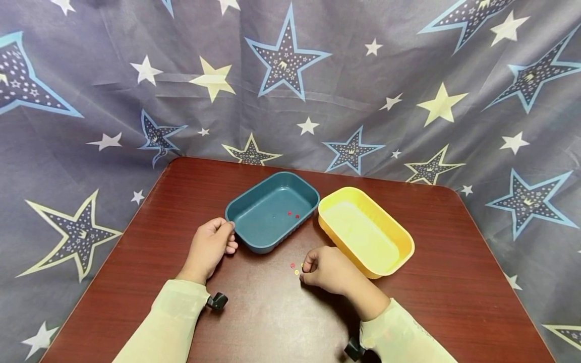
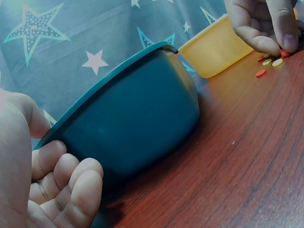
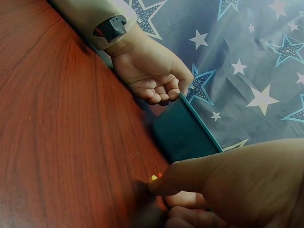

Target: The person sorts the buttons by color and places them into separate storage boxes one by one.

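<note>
My left hand (image 1: 211,247) pinches the rim of the dark teal basin (image 1: 254,242) at its near left corner, thumb on top and fingers curled below. Two small red discs (image 1: 297,216) lie inside that basin. My right hand (image 1: 331,269) is low over the table, in front of the yellow basin (image 1: 399,252), its thumb and fingertips drawn together at a small red disc (image 2: 285,53). Close to those fingertips lie a yellow disc (image 1: 296,272) and another red disc (image 1: 292,265) on the table. The right fingers partly hide the rest of the small group.
The two basins stand side by side on the reddish-brown wooden table (image 1: 254,322), their near corners almost meeting. A grey curtain (image 1: 354,60) with a star print hangs behind and along both sides. Black wrist cameras (image 1: 218,301) stick out from both sleeves.
</note>
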A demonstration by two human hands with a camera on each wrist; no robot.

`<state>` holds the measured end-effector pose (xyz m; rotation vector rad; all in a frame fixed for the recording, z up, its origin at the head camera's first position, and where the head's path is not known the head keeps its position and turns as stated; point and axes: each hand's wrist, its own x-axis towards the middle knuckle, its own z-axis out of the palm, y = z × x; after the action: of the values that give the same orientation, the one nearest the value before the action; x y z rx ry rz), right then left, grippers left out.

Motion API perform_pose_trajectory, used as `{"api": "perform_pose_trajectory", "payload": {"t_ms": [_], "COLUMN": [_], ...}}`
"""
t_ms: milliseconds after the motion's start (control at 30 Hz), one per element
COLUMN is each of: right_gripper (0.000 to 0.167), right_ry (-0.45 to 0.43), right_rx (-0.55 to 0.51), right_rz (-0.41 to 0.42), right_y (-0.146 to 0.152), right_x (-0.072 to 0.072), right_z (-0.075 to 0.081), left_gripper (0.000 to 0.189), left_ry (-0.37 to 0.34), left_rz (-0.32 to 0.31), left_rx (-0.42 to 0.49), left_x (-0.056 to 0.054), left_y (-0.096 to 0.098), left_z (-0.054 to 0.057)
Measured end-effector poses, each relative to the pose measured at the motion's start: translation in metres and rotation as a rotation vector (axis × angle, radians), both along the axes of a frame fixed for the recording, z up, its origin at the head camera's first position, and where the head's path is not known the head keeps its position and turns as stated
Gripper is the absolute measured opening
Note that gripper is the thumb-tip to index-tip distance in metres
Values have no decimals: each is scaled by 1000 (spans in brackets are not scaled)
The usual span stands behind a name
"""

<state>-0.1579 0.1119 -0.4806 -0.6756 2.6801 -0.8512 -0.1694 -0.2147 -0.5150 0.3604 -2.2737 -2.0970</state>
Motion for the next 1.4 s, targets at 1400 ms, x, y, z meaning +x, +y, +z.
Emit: {"api": "perform_pose_trajectory", "payload": {"t_ms": [1400], "right_gripper": [22], "right_ry": [-19], "right_rx": [-63], "right_rz": [60], "right_y": [7], "right_x": [0], "right_z": [1], "left_gripper": [34], "left_ry": [0], "left_rz": [3], "left_rx": [0], "left_x": [1], "left_y": [1], "left_z": [1]}}
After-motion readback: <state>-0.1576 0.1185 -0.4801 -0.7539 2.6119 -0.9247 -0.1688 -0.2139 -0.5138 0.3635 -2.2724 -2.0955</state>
